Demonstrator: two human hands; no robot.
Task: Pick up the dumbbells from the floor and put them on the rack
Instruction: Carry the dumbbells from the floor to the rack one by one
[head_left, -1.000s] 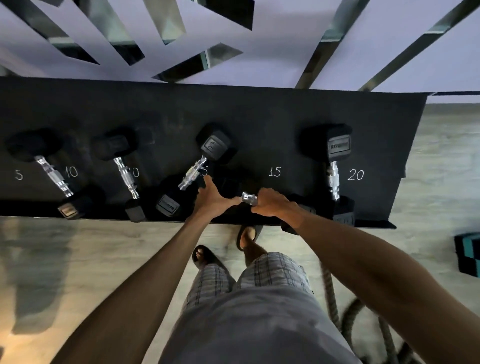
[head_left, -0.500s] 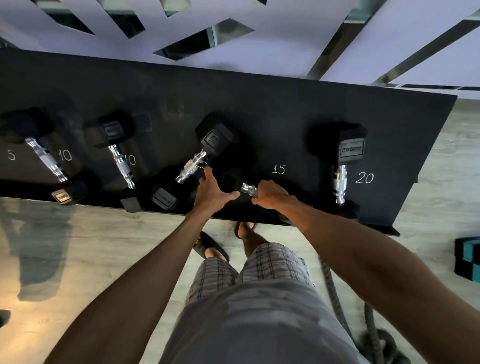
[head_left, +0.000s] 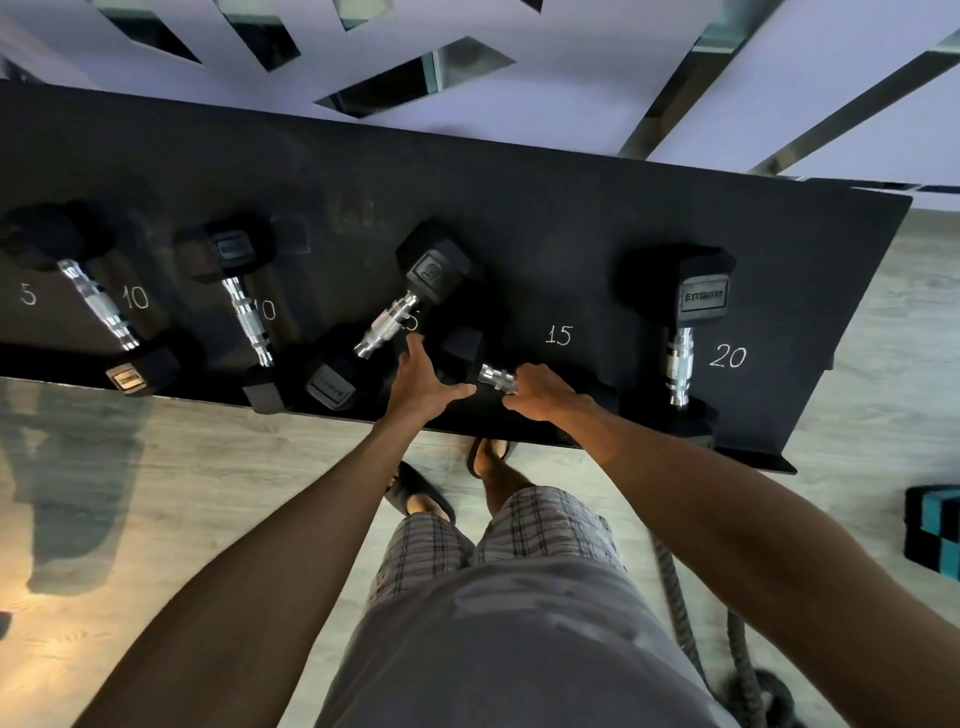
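Barely anything moved vs a sec ago, right hand (head_left: 540, 395) still clamped on the handle of the dumbbell (head_left: 496, 376) at the rack's (head_left: 571, 218) front edge by the 15 mark (head_left: 559, 335), left hand (head_left: 421, 384) spread open against its head, 4 other dumbbells (head_left: 685, 332) racked already, so prob nearly done.

The right hand (head_left: 540, 397) is gripping the chrome handle of a dumbbell (head_left: 465, 353) lying on the black rack (head_left: 571, 218) beside the chalked 15; the left hand (head_left: 421, 384), fingers spread, is resting just beside its head. Four other dumbbells (head_left: 680, 358) are lying along the rack; a thick rope (head_left: 675, 597) is trailing across the floor.
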